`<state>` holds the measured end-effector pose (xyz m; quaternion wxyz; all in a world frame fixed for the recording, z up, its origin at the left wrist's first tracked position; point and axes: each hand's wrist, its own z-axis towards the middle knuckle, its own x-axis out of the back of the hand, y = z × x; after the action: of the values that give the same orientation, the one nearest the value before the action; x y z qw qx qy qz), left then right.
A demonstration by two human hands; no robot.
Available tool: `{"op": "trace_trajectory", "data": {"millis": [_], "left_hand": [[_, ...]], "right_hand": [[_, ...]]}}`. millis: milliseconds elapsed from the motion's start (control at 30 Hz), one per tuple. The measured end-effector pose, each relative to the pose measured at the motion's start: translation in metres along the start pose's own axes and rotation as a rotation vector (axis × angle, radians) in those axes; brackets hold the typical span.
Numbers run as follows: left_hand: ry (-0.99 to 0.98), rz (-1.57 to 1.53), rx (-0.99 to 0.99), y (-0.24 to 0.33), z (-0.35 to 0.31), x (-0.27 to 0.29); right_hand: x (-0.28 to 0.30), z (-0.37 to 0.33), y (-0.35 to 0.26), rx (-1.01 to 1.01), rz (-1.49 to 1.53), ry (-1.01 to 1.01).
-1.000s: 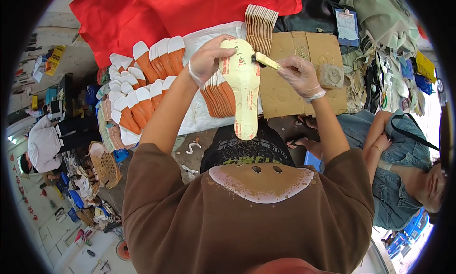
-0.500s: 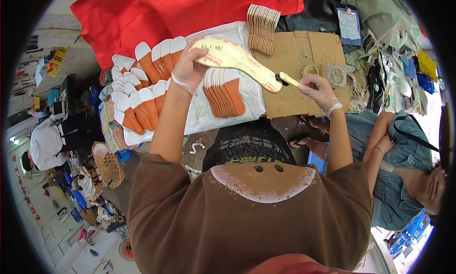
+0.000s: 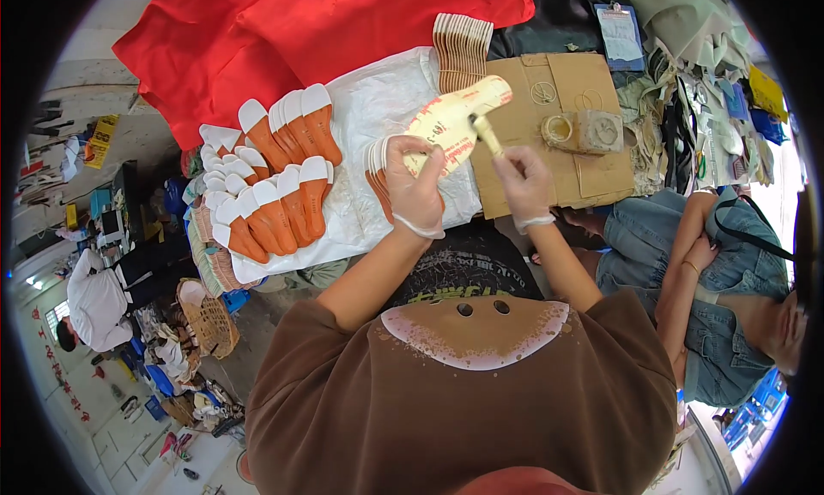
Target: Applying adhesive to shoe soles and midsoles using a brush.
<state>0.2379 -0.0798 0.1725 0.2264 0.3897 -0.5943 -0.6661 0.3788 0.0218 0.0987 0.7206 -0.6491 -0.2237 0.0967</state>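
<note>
Gripped at one end by my gloved left hand (image 3: 418,186) is a pale yellow insole (image 3: 455,117) with red print, tilted above the worktable. My gloved right hand (image 3: 525,184) is closed round the handle of a small brush (image 3: 487,138). The brush's dark tip is against or just over the insole's surface; exact contact is hard to tell. Beneath my left hand, a row of orange-and-white insoles (image 3: 378,165) is partly hidden. More orange-and-white insoles (image 3: 300,199) lie overlapping in rows at the left.
White sheeting (image 3: 360,83) covers the table's left part, brown cardboard (image 3: 515,83) its right. On the cardboard sit a small round container (image 3: 557,132) and a translucent block (image 3: 601,132). A banded insole stack (image 3: 462,51) lies behind. A seated person (image 3: 730,280) is close by on my right.
Both hands have come nearer together, and the insole has turned so its free end points up to the right. The brush has moved from the insole's narrow right end onto its middle area.
</note>
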Motion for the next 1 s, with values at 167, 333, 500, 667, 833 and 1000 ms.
{"op": "trace_trajectory", "data": {"millis": [167,333,500,667,833,1000], "left_hand": [[0.051,-0.201,0.049,-0.016,0.026,0.011],[0.059,0.127,-0.019,-0.009,0.028,0.02],[-0.022,0.127,-0.031,-0.033,0.026,0.015],[-0.12,0.028,0.026,-0.053,0.024,0.002],[-0.166,0.347,0.019,-0.068,0.043,0.015],[-0.219,-0.005,0.115,-0.022,0.056,0.005]], "right_hand": [[0.002,0.001,-0.038,0.438,-0.221,-0.212],[0.016,0.007,-0.043,-0.036,0.011,-0.144],[-0.002,0.028,-0.05,-0.078,-0.083,-0.211],[-0.026,0.048,-0.08,0.224,-0.2,-0.259],[-0.046,0.053,-0.075,0.183,-0.248,-0.267],[-0.037,0.08,-0.073,0.445,-0.388,-0.085]]}}
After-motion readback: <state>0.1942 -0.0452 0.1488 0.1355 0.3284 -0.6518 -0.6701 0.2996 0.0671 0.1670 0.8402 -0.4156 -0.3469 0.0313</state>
